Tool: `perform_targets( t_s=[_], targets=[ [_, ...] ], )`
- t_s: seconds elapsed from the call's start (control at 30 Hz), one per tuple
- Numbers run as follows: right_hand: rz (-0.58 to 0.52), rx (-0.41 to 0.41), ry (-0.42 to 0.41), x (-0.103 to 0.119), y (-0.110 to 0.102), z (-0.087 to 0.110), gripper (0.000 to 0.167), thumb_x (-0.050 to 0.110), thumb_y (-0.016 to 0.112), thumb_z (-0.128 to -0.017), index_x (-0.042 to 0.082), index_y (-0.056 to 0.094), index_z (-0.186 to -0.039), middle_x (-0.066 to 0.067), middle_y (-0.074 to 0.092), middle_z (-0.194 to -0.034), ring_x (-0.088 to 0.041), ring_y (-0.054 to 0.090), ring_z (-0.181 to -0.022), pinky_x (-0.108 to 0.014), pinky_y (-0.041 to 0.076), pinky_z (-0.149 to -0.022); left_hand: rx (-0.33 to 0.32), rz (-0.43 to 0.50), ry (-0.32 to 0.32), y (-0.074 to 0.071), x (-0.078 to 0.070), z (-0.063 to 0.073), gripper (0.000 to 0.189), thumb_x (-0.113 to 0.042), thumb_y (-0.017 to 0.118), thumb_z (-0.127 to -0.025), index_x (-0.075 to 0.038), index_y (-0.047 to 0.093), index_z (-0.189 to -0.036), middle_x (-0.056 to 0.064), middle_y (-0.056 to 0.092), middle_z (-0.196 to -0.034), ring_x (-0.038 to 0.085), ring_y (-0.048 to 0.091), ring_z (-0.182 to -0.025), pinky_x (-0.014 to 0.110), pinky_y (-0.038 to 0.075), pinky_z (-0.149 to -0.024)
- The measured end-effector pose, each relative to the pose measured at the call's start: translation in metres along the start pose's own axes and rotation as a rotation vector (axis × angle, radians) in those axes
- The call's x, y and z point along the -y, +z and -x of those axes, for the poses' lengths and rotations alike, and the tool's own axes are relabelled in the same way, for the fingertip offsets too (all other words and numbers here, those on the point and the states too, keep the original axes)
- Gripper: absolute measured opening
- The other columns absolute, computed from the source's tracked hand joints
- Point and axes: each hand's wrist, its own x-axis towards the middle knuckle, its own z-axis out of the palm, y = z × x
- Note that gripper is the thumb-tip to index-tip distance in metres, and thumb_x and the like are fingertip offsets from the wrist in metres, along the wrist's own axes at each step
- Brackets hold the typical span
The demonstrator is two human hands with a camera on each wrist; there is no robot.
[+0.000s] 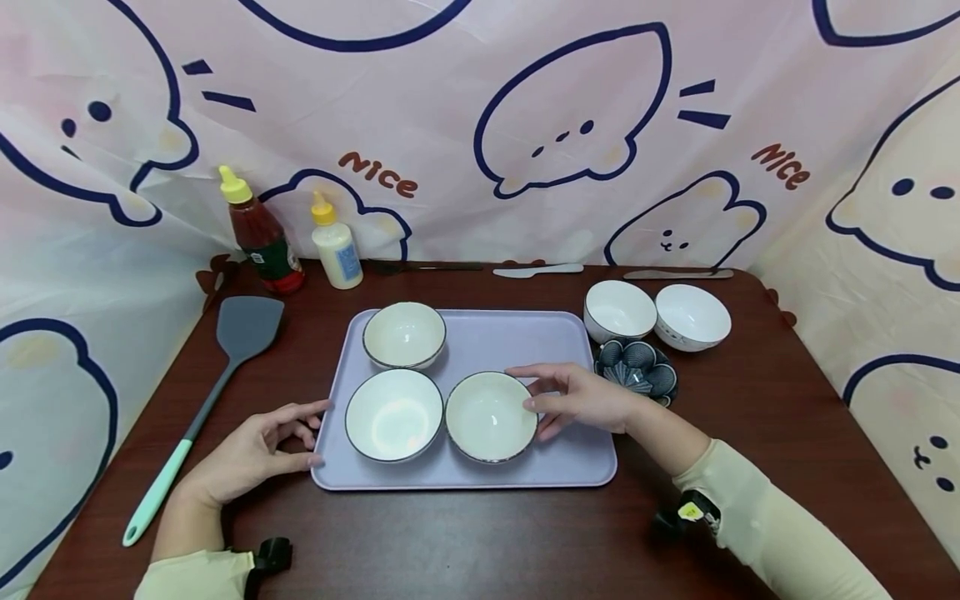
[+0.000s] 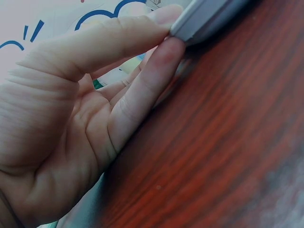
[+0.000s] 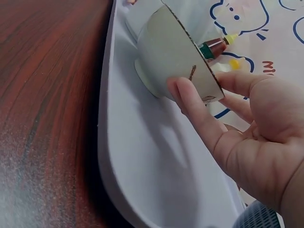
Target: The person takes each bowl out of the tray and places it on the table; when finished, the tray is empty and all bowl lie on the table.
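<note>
My left hand (image 1: 251, 450) pinches the left rim of a pale lilac tray (image 1: 517, 342); in the left wrist view the tray's edge (image 2: 197, 21) sits between thumb and finger. On the tray stand three white bowls with dark rims. My right hand (image 1: 581, 400) grips the right-hand bowl (image 1: 491, 417) by its right side, with thumb and fingers at the rim. That bowl (image 3: 171, 52) appears upright over the tray in the right wrist view. Beside it is the left front bowl (image 1: 393, 415); behind that stands the rear bowl (image 1: 405, 333).
Right of the tray are two white bowls (image 1: 618, 310) (image 1: 692, 317) and a dark patterned cluster of cups (image 1: 637, 369). A grey spatula (image 1: 247, 325) lies at left. A red sauce bottle (image 1: 266, 242), a cream bottle (image 1: 337, 250) and knives (image 1: 538, 271) line the back.
</note>
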Motion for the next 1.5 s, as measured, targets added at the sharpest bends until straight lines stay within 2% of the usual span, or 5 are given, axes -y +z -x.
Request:
perform_targets(
  t_s=[0.23,0.43,0.83,1.1,1.5],
  targets=[
    [-0.062,0.021,0.01,-0.007,0.002,-0.001,0.061,0.012,0.062,-0.098,0.021,0.038,-0.154,-0.021,0.053,-0.134,-0.029,0.071,-0.083,-0.049,0.059,-0.079,0.001,0.005,0.019,0.0,0.001,0.0,0.068,-0.01,0.081,-0.082,-0.003,0.051,-0.143,0.014,0.057,-0.114,0.012,0.063,-0.091,0.018,0.052,-0.077],
    [-0.105,-0.007,0.0,-0.007,0.007,-0.001,0.064,0.009,0.062,-0.096,0.017,0.037,-0.154,-0.023,0.055,-0.131,-0.028,0.072,-0.084,-0.048,0.059,-0.078,0.002,0.012,0.031,0.0,0.002,0.0,0.068,-0.01,0.081,-0.082,-0.002,0.051,-0.143,0.013,0.057,-0.114,0.012,0.063,-0.092,0.018,0.052,-0.077],
    [-0.083,-0.072,-0.016,-0.008,0.006,0.003,0.062,0.006,0.061,-0.095,0.016,0.04,-0.153,-0.024,0.054,-0.131,-0.029,0.072,-0.091,-0.047,0.059,-0.077,0.002,0.024,0.026,0.002,0.001,-0.001,0.068,-0.01,0.081,-0.083,-0.002,0.051,-0.143,0.014,0.057,-0.113,0.013,0.062,-0.091,0.018,0.052,-0.077],
    [-0.085,-0.111,-0.017,0.001,-0.004,0.02,0.062,0.007,0.063,-0.095,0.016,0.041,-0.152,-0.025,0.052,-0.137,-0.03,0.071,-0.096,-0.048,0.059,-0.078,0.002,0.025,0.033,0.001,0.002,-0.001,0.068,-0.009,0.08,-0.083,-0.002,0.051,-0.144,0.013,0.057,-0.113,0.012,0.062,-0.092,0.019,0.053,-0.076],
    [-0.079,-0.165,-0.075,0.009,-0.034,0.065,0.063,0.005,0.06,-0.097,0.011,0.035,-0.154,-0.018,0.051,-0.142,-0.026,0.07,-0.1,-0.046,0.059,-0.079,0.001,0.007,0.027,0.0,0.001,-0.001,0.067,-0.01,0.08,-0.083,-0.003,0.051,-0.143,0.013,0.057,-0.113,0.013,0.062,-0.091,0.018,0.052,-0.077]
  ],
)
